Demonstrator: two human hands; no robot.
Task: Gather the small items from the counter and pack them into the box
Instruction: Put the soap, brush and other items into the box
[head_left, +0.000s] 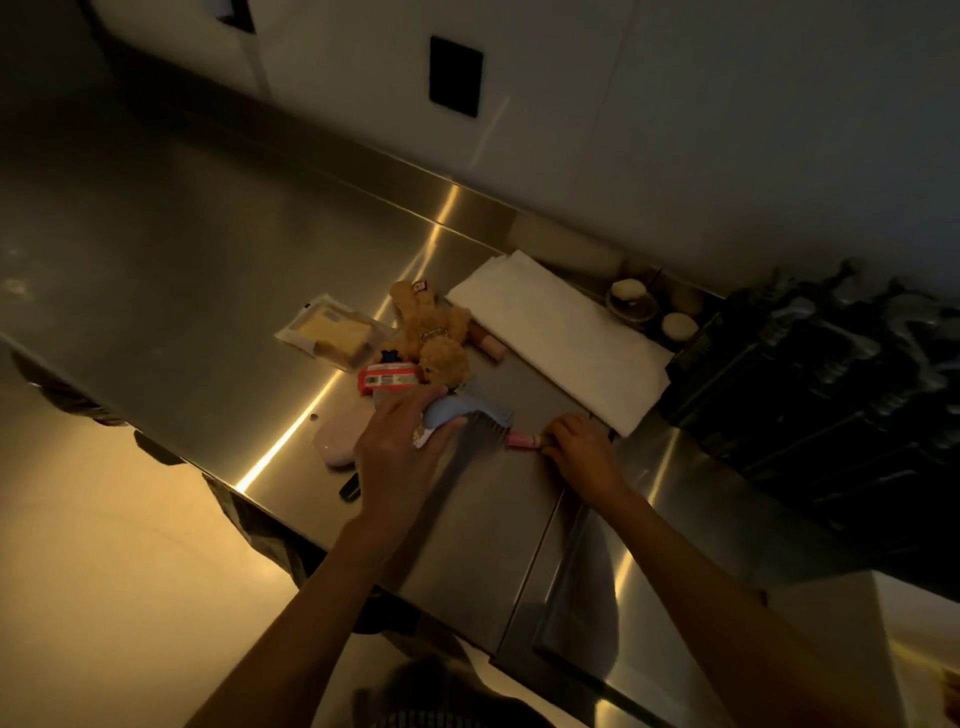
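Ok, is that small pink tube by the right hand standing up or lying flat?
Lying flat. The pink tube rests on its side on the steel counter, with the right hand touching one end.

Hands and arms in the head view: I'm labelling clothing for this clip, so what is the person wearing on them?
Nothing shows on either arm. The left hand and right hand are bare, without gloves, and both forearms are uncovered up to the bottom edge of the picture, with no sleeve in sight. No watch or bracelet shows at either wrist; the dim light leaves rings too hard to judge.
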